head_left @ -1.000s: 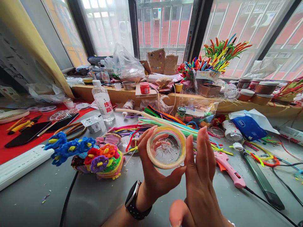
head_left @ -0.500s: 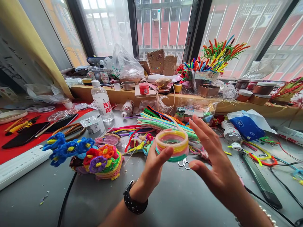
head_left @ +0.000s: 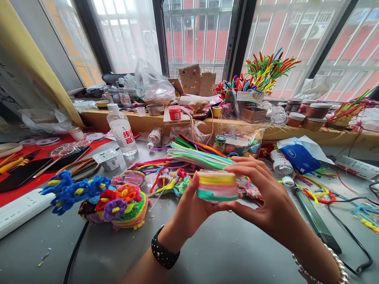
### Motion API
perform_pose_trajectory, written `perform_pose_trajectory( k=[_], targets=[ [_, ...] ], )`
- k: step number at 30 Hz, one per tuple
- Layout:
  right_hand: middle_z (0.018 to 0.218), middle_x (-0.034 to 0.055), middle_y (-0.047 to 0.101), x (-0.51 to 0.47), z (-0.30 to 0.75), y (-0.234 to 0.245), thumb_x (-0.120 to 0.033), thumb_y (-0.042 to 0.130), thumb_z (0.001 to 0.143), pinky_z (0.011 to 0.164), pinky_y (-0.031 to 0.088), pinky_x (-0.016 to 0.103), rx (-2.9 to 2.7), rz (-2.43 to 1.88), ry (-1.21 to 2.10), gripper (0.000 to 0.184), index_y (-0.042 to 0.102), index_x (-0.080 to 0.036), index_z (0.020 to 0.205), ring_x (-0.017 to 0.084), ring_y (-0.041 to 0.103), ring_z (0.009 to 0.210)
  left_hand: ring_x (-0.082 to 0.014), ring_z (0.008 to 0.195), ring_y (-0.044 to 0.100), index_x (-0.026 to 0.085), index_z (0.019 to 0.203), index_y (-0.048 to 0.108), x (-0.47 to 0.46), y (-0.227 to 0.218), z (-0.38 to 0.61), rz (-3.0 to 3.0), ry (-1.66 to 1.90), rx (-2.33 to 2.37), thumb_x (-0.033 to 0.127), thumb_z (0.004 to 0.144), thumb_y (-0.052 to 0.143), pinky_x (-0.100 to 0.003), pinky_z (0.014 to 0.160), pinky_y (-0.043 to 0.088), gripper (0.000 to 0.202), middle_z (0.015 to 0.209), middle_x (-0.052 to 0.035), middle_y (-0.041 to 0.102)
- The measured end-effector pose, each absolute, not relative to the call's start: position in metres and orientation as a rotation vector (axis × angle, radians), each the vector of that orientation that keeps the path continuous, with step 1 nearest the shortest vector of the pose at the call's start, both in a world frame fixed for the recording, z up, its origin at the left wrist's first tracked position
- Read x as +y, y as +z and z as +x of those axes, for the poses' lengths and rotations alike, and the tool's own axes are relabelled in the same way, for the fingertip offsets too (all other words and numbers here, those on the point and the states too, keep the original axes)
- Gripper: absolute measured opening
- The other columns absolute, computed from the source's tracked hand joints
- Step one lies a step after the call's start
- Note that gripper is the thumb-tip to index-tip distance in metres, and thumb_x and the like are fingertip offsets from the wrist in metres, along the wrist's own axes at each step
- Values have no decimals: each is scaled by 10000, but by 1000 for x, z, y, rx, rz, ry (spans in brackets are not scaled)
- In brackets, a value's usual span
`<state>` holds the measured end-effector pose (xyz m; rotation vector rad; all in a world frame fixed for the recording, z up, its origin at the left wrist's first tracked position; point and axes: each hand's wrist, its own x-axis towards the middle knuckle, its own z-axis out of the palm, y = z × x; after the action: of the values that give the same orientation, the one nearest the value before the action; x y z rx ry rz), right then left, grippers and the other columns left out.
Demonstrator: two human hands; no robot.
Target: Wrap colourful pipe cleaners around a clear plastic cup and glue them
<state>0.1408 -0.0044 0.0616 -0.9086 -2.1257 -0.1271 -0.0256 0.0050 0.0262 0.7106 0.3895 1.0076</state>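
Observation:
A small round clear cup wrapped in pastel pipe-cleaner bands [head_left: 217,184], yellow, pink and green, is held level above the grey table [head_left: 207,252]. My left hand [head_left: 189,211] grips its left side and underside, fingers curled around it. My right hand [head_left: 263,197] pinches its right side, with fingers over the top rim and thumb below. A black watch sits on my left wrist and a bead bracelet on my right. Straight pipe cleaners [head_left: 198,156] lie in a bundle just behind the cup.
A finished basket with pipe-cleaner flowers [head_left: 118,205] sits at left, with blue flowers [head_left: 74,189] beside it. A water bottle [head_left: 121,132], a white power strip [head_left: 20,211], a blue tissue pack [head_left: 299,157], a black bar tool [head_left: 314,219] and cables lie around. The window ledge holds jars and upright pipe cleaners [head_left: 263,73].
The cup was tilted with its open bottom facing me, then turned level. My right hand moved off, spread open, and came back to grip the cup's right side.

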Motion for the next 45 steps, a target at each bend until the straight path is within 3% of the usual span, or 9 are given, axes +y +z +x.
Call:
perform_pose_trajectory(
  k=[5,9,15,20,26,32,35,40,45],
  targets=[
    [1031,90,635,-8,136,60,-302,681,740,1029,298,548,-2145,-925,-356,407,512,-175,1087,263,527,1063,-290,1186,512,193,1156,579,4,20,-23,722,1184,434,546,779,543,-391,946,423,518,1222,-91,614],
    [1010,83,641,-14,125,58,-225,675,747,1068,242,545,-2156,-943,-423,379,533,-145,1089,244,532,1033,-287,1125,553,211,1178,534,1,17,-22,766,1256,507,447,725,659,-398,918,437,526,1152,-74,640],
    [1088,94,627,-15,133,64,-427,662,750,1060,248,537,-2194,-919,-362,568,448,-170,1209,244,536,1055,-303,1121,545,201,1177,530,-1,20,-23,753,1251,481,461,714,651,-409,902,440,545,1140,-88,632],
    [1019,76,642,-15,139,67,-362,623,798,1059,244,548,-2168,-934,-400,366,495,-199,1100,228,575,996,-292,1051,575,199,1109,575,-1,21,-23,794,1240,467,480,725,628,-375,828,469,478,1070,-86,650],
    [982,67,640,-17,129,63,-297,612,808,1067,240,570,-2165,-930,-491,266,536,-190,1040,213,576,958,-272,1031,575,212,1061,600,-1,19,-22,851,1284,453,489,762,588,-352,789,483,407,1045,-69,643],
    [1007,72,640,-19,130,65,-385,659,765,1082,215,561,-2173,-930,-442,400,537,-170,1079,221,563,989,-264,1018,595,192,991,635,-1,23,-22,808,1279,449,432,765,601,-367,851,466,332,1011,-61,662],
    [1022,87,634,-20,140,72,-506,627,744,1067,241,548,-2167,-938,-406,494,530,-171,1094,235,562,994,-282,1018,605,184,987,646,-1,26,-21,767,1264,439,459,745,614,-392,870,466,367,991,-72,683],
    [941,67,654,-22,163,83,-498,581,790,1001,344,497,-2062,-998,-439,348,588,-208,981,235,609,889,-294,1034,607,168,986,660,-1,28,-22,660,1223,510,523,700,636,-386,864,483,457,984,-85,705],
    [1045,72,649,-21,176,84,-553,543,793,825,482,366,-1791,-1243,-390,421,578,-226,1056,254,607,973,-251,971,642,140,991,649,1,30,-22,593,1281,512,483,739,617,-345,811,525,426,999,-88,703]
  ],
)
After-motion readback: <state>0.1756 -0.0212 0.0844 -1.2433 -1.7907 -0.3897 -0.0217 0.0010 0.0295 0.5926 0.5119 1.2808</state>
